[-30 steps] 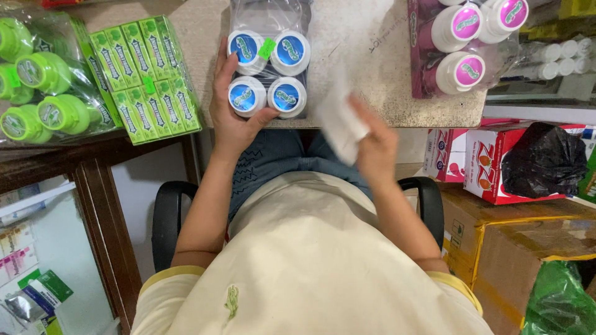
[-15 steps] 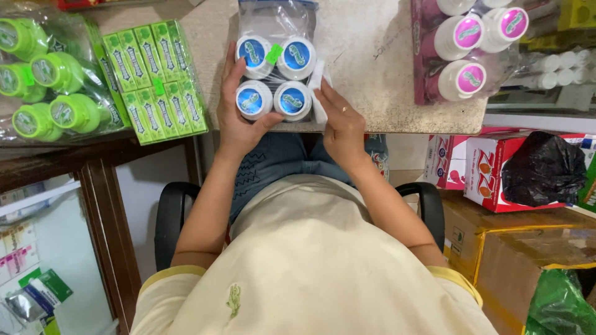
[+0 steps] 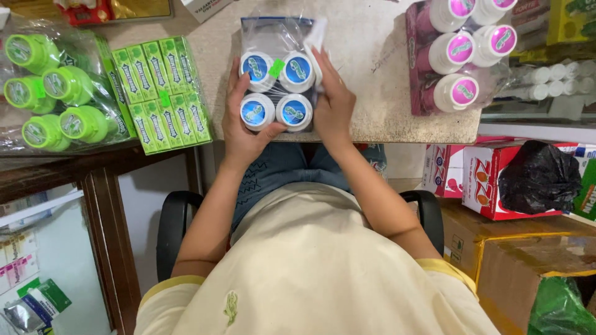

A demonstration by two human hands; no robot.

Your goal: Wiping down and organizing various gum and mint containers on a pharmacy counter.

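Observation:
A clear plastic pack of several white bottles with blue round caps stands on the stone counter. My left hand clasps the pack's left side, thumb under the near caps. On the pack's right side my right hand lies flat against the bottles, and its fingers press a white paper slip to the clear wrap.
Green-capped bottles in a clear bag and a block of green packets lie to the left. A wrapped pack of pink-capped bottles stands at the right. Below are a red-and-white carton, a black bag and brown boxes.
My right hand, which held the white slip away from the pack to the right, has come in against the pack's right side. The left hand has stayed on the pack.

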